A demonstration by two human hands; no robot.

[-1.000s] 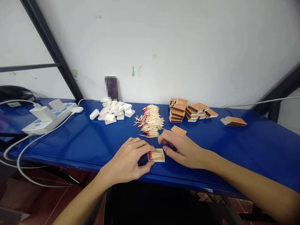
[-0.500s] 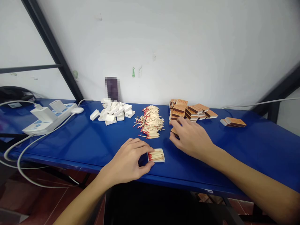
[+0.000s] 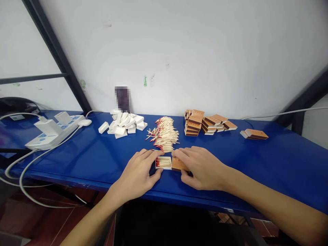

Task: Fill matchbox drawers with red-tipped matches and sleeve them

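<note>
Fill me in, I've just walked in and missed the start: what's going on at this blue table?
A person is using both bare hands at the table. The left hand holds a small white tray of matches, and the right hand holds an orange sleeve end to end with it. The tray sits outside the sleeve. Beyond the hands lie a heap of loose matches, a pile of white boxes to its left and stacked orange boxes to its right.

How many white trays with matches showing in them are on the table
1: the white tray held by the left hand, just left of the orange cover in the right hand. More could be hidden inside the pile of orange boxes.
</note>
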